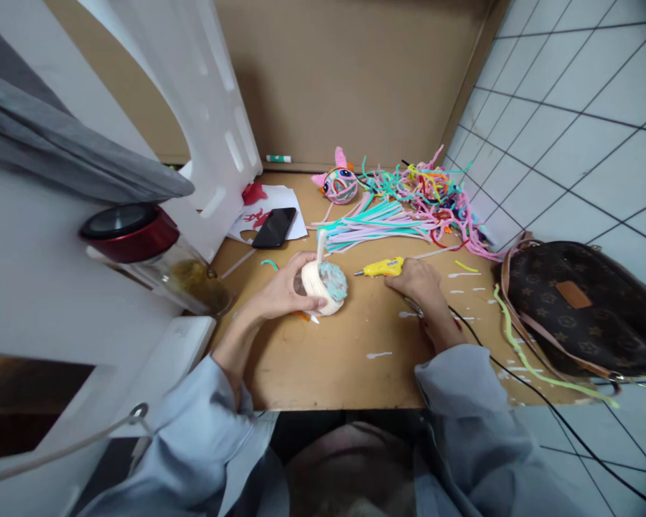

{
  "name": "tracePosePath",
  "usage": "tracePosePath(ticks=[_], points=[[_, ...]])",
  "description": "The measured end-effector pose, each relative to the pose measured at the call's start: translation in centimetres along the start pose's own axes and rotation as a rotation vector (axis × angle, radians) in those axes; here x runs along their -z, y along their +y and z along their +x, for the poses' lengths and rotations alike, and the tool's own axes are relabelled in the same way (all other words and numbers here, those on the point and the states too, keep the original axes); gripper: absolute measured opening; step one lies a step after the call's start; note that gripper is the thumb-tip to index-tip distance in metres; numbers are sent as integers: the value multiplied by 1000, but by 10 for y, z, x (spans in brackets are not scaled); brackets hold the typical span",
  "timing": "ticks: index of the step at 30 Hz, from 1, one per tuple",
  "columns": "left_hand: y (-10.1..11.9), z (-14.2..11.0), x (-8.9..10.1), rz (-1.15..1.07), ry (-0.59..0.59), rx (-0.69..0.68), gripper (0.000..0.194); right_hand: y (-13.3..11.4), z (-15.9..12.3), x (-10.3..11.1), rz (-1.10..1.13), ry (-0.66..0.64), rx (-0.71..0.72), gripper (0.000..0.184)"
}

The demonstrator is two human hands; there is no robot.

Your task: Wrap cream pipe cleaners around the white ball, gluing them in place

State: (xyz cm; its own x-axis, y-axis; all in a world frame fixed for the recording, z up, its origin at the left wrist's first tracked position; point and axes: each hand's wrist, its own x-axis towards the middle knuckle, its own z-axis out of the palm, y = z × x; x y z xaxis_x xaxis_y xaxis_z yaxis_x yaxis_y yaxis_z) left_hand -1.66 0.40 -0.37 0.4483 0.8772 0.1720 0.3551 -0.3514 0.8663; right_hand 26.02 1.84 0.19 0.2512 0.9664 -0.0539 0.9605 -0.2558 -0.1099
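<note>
My left hand (288, 289) is wrapped round a small ball-shaped craft piece (323, 289), wound in cream pipe cleaner with a pale blue patch on its right side. A cream end of pipe cleaner (321, 245) sticks up from its top. To the right, my right hand (417, 280) grips a yellow glue gun (383, 267), its metal nozzle pointing left at the ball across a short gap. Beneath my right wrist, partly hidden, lies a metal tool (413, 307). A finished-looking pink ball figure (340, 185) with ears and eyes sits at the back.
Pink and teal pipe cleaners (380, 224) lie in a bundle behind my hands, beside a tangled heap (436, 188). A phone (274, 227) rests on paper at the left, near a glass bottle (186, 276). A brown bag (586, 309) and a black cord (509, 370) occupy the right.
</note>
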Motion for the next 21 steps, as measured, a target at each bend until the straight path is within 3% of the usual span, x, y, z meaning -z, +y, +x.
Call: tracePosePath(ticks=[4,11,15,21], points=[[1,0,0,19,1,17,79,8,8,4,195,177,-18,43],[1,0,1,17,-6,7,78,-9,-11,9,539,483,298,31],[1,0,2,39,-17,-11,77,-18,-24,6,612,557,407,29],[2,0,1,53,-6,0,79,-18,-26,4,591,590,458,29]])
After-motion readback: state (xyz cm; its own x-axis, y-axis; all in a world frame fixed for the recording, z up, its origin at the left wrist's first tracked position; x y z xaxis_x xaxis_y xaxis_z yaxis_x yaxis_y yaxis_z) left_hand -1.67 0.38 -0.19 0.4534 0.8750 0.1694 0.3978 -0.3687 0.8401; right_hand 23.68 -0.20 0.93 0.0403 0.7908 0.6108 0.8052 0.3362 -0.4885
